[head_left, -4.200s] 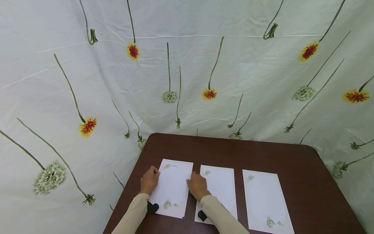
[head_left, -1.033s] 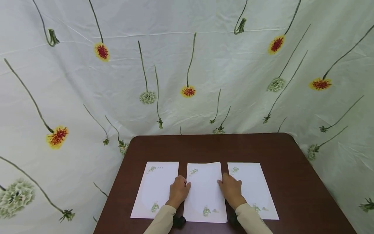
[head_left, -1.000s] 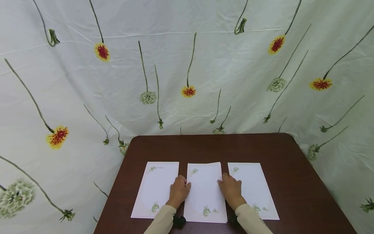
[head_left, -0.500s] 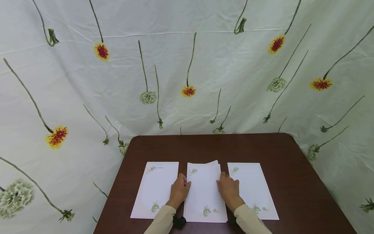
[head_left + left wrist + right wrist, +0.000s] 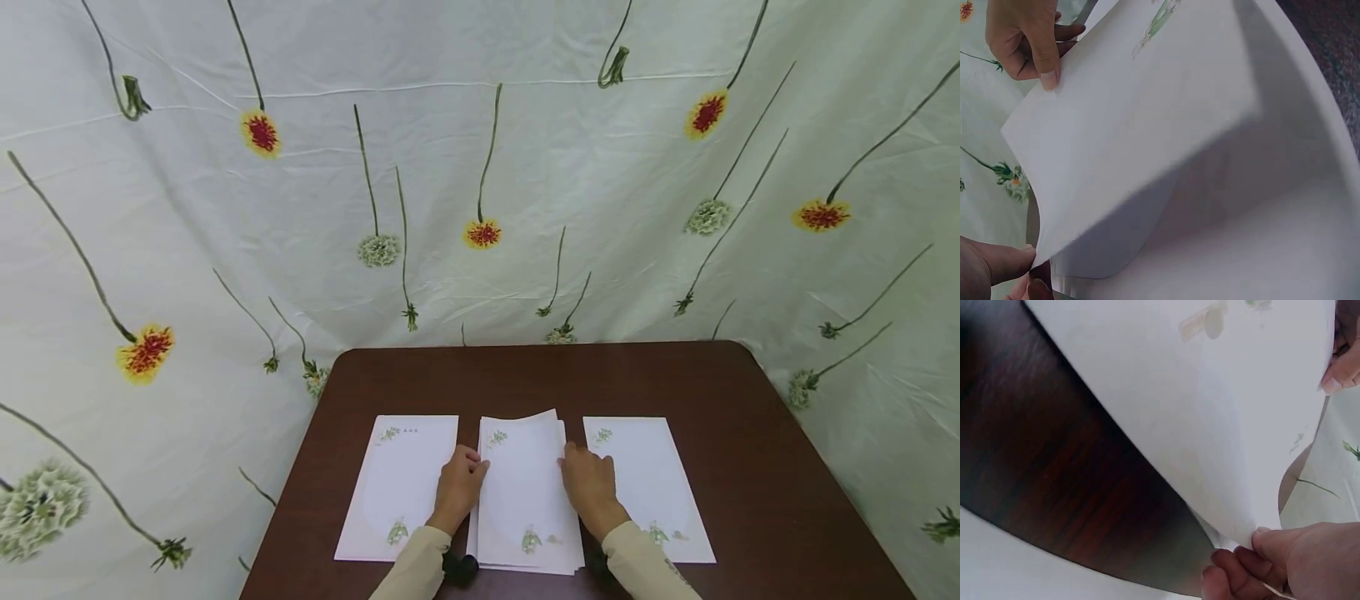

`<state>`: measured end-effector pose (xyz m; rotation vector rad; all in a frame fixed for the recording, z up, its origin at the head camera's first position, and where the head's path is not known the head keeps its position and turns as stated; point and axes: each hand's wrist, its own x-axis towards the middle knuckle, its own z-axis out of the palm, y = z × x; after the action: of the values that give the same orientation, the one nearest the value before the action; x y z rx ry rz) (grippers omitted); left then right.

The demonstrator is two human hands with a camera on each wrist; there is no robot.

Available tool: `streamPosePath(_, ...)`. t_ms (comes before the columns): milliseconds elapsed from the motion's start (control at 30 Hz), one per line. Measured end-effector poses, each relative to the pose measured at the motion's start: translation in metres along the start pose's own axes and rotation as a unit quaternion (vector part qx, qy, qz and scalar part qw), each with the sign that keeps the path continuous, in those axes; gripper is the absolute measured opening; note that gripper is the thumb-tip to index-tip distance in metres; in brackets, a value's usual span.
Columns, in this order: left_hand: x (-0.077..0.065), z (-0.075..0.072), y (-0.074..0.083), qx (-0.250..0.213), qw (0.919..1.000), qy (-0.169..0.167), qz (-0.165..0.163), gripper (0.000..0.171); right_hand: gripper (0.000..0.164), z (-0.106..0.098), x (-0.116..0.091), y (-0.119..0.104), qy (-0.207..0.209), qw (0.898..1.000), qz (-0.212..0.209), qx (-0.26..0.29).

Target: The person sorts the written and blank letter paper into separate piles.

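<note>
Under the sheet [image 5: 525, 492] in the grip, the lower sheets [image 5: 472, 543] are mostly covered, their number untellable. Small marks [image 5: 410, 431] on the paper left of the grip [image 5: 386, 492] are too tiny to read, and the left hand [image 5: 459, 487] covers part of that paper. The right hand [image 5: 590, 483] hides part of the paper right of the grip [image 5: 652, 483]. Below the left hand, a black thing [image 5: 461, 569] is too dark to make out. The table [image 5: 765, 475] is cut off at the bottom
</note>
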<state>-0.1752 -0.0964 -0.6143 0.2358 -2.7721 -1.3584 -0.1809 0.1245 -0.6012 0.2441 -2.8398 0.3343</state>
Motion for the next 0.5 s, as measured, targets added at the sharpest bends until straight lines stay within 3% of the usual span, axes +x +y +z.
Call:
streamPosePath(300, 0.004, -0.001, 0.002, 0.006, 0.9999, -0.009, 0.001, 0.016, 0.021, -0.005, 0.002, 0.003, -0.026, 1.000, -0.001, 0.017)
streamPosePath(500, 0.005, -0.001, 0.011, -0.014, 0.9997, -0.015, 0.012, 0.016, 0.016, -0.022, 0.004, 0.009, -0.061, 0.994, 0.026, 0.084)
